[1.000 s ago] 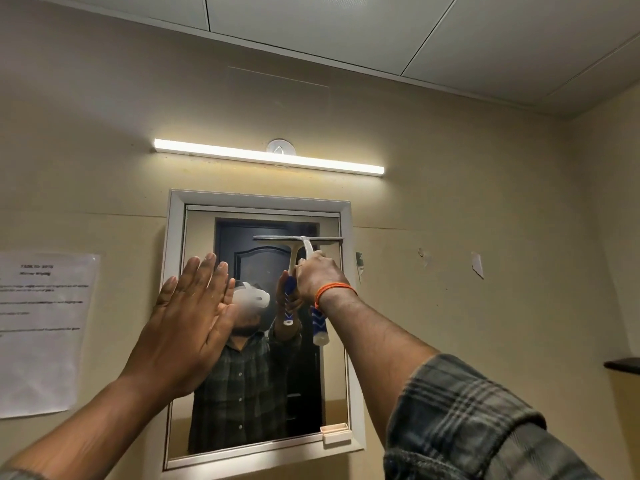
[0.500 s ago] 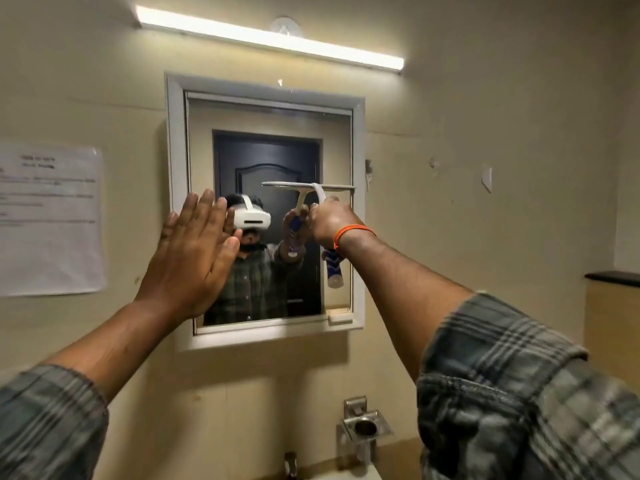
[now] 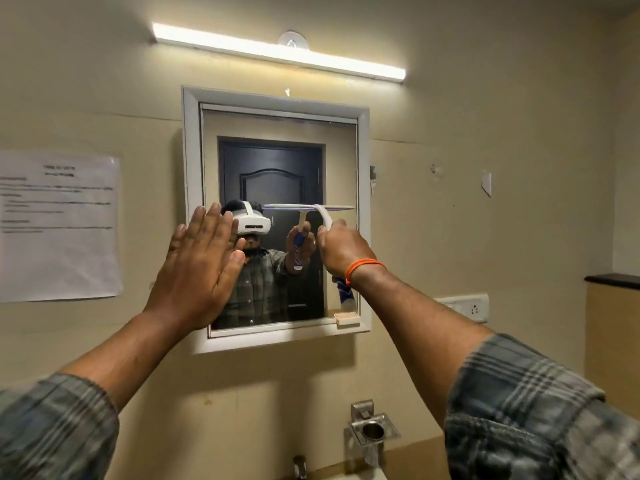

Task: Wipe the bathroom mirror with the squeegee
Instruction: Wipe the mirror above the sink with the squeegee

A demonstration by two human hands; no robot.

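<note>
One white-framed rectangular wall mirror (image 3: 277,126) occupies the frame centre. One white squeegee with a blue handle (image 3: 320,213) lies blade-level against its right half. The right hand (image 3: 343,251) is closed around the handle. The left hand (image 3: 201,261), fingers extended flat, covers the mirror's lower left edge.

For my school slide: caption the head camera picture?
Right hand pulls squeegee down mirror; left hand flat.

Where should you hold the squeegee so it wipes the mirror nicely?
Grip the squeegee by its blue handle end, from below, as the right hand does. The handle hangs down from the middle of the wide blade, which lies level on the mirror, so a grip there probably presses both ends evenly.
</note>
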